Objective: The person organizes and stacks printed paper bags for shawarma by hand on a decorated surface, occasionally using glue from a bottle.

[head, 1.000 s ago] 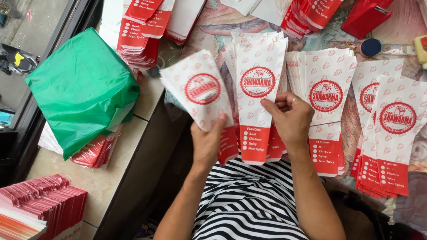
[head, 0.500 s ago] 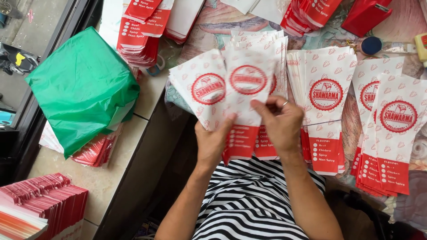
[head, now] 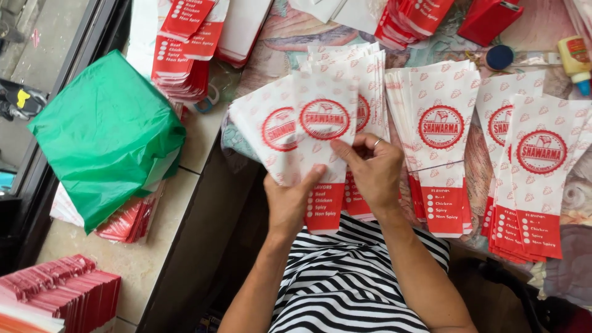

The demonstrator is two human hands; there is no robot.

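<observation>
A crumpled green plastic bag [head: 105, 132] sits at the surface's left edge. The left hand [head: 290, 200] and right hand [head: 370, 172] both pinch a white-and-red printed paper sleeve [head: 324, 135] held above the lap. Further right, fanned stacks of matching paper sleeves [head: 441, 135] lie on the patterned surface [head: 277, 43].

Beige tiled counter [head: 154, 259] w/ dark edge (daylight)

The left hand [head: 290, 203] and right hand [head: 370, 169] grip a fanned bunch of red-and-white paper sleeves [head: 308, 135], right of the green bag [head: 108, 132].
</observation>
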